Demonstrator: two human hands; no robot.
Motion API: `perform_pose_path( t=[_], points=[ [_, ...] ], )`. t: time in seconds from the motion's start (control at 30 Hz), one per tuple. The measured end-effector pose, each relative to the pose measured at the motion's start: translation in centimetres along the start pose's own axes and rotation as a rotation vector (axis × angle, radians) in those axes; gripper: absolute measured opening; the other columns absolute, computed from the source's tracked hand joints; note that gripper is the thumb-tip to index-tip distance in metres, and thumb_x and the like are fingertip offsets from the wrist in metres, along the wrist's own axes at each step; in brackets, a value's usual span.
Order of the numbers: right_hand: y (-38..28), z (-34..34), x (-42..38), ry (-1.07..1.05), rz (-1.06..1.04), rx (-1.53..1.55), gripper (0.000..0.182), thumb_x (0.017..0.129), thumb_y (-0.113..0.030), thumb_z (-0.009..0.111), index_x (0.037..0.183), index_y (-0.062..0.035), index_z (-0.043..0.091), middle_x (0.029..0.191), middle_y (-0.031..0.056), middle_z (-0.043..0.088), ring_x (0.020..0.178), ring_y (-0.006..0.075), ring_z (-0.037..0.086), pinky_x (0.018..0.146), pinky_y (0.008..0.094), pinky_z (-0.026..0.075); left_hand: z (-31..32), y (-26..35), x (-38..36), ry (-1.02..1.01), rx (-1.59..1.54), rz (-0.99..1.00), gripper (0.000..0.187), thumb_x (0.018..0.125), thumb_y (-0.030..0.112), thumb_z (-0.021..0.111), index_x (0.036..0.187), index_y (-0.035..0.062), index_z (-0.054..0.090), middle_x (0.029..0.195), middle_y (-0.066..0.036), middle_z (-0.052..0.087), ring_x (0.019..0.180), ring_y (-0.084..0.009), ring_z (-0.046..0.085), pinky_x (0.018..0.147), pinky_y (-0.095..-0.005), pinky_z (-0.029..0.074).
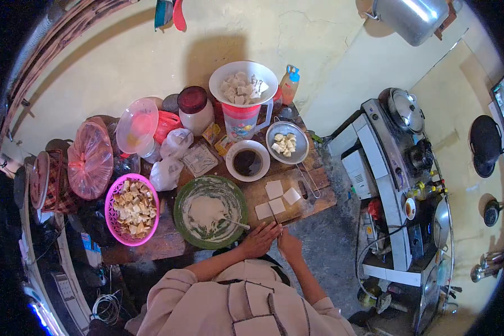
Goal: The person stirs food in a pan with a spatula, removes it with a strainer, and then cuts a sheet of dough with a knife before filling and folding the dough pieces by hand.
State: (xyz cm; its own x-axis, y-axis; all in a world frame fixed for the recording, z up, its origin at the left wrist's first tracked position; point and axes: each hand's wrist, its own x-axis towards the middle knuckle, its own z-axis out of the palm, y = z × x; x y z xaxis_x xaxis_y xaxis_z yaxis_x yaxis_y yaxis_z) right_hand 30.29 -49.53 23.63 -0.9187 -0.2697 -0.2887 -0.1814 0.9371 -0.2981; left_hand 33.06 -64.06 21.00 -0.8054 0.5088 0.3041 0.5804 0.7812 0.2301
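My right hand [289, 245] is wrapped round the handle of a knife [273, 213], its thin blade pointing away from me over the white square slabs. The blade lies across the near slab [263, 211], which looks like tofu. Fingers stretched out and close together, my left hand [259, 239] lies at the near edge of the wooden cutting board [297, 215], right beside the knife. Two more white slabs [274, 189] rest farther back on the board. To the left stands a green basin [238, 204] with white, floury batter and a spoon [239, 224] in it.
A pink basket [157, 208] of browned cubes stands at left. Behind the board are a bowl of dark liquid [247, 162] and a strainer [300, 147] with pale pieces. A white colander [215, 78] of white chunks sits on a pitcher [239, 123]. A stove [379, 140] is at right.
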Motion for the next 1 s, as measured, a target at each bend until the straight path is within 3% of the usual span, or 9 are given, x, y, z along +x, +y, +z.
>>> perform_pose_path(
  t=[0.13, 0.43, 0.6, 0.7, 0.8, 1.0],
  points=[
    [-0.4, -0.7, -0.2, -0.018, 0.004, -0.023, 0.025, 0.085, -0.027, 0.034, 0.09, -0.0032, 0.04, 0.064, 0.0188, 0.057, 0.059, 0.0361, 0.057, 0.051, 0.0479, 0.043, -0.1, -0.1, 0.0, 0.009, -0.037, 0.03, 0.056, 0.07, 0.018, 0.045, 0.121, -0.0013, 0.035, 0.129, -0.012, 0.032, 0.121, -0.0262, 0.027, 0.1, -0.0462, 0.013],
    [-0.3, -0.1, 0.1, 0.001, 0.003, 0.034, 0.023, 0.085, -0.023, 0.034, 0.086, -0.0014, 0.041, 0.061, 0.0207, 0.056, 0.057, 0.0377, 0.056, 0.052, 0.0481, 0.044, -1.2, -0.4, 1.3, -0.017, -0.223, -0.033, 0.048, 0.071, 0.012, 0.044, 0.116, -0.0033, 0.041, 0.124, -0.014, 0.039, 0.12, -0.0231, 0.032, 0.099, -0.0416, 0.019],
    [-0.1, 0.0, 0.8, -0.062, 0.042, 0.006, 0.024, 0.085, -0.022, 0.034, 0.085, 0.0007, 0.041, 0.061, 0.0217, 0.056, 0.056, 0.0372, 0.056, 0.051, 0.048, 0.043, -1.7, -0.3, 1.5, -0.026, -0.19, -0.062, 0.045, 0.07, 0.01, 0.045, 0.114, 0.0004, 0.043, 0.12, -0.01, 0.042, 0.119, -0.0202, 0.033, 0.101, -0.0395, 0.016],
    [0.7, 1.0, 0.3, 0.028, -0.09, 0.023, 0.025, 0.085, -0.023, 0.034, 0.086, 0.001, 0.041, 0.062, 0.0219, 0.056, 0.056, 0.0379, 0.056, 0.051, 0.0484, 0.043, -1.3, -0.4, 1.4, -0.067, -0.149, -0.054, 0.045, 0.07, 0.01, 0.045, 0.114, 0.0006, 0.044, 0.12, -0.01, 0.043, 0.118, -0.0195, 0.033, 0.101, -0.0395, 0.015],
    [0.8, 1.4, 0.8, -0.026, 0.029, 0.123, 0.026, 0.085, -0.024, 0.033, 0.087, 0.001, 0.041, 0.063, 0.0224, 0.056, 0.057, 0.0392, 0.055, 0.051, 0.0492, 0.043, -0.9, -0.2, 1.4, -0.068, -0.102, -0.043, 0.046, 0.069, 0.01, 0.046, 0.114, 0.0011, 0.044, 0.12, -0.008, 0.043, 0.118, -0.0188, 0.034, 0.101, -0.0397, 0.015],
    [0.8, 1.0, 1.0, -0.036, 0.03, 0.09, 0.026, 0.086, -0.026, 0.033, 0.091, -0.0008, 0.04, 0.064, 0.0231, 0.055, 0.058, 0.0404, 0.054, 0.053, 0.0496, 0.042, -0.7, -0.1, 1.4, -0.056, -0.126, -0.08, 0.048, 0.068, 0.011, 0.046, 0.116, 0.0017, 0.042, 0.123, -0.009, 0.04, 0.119, -0.0193, 0.032, 0.101, -0.0402, 0.014]
  ],
)
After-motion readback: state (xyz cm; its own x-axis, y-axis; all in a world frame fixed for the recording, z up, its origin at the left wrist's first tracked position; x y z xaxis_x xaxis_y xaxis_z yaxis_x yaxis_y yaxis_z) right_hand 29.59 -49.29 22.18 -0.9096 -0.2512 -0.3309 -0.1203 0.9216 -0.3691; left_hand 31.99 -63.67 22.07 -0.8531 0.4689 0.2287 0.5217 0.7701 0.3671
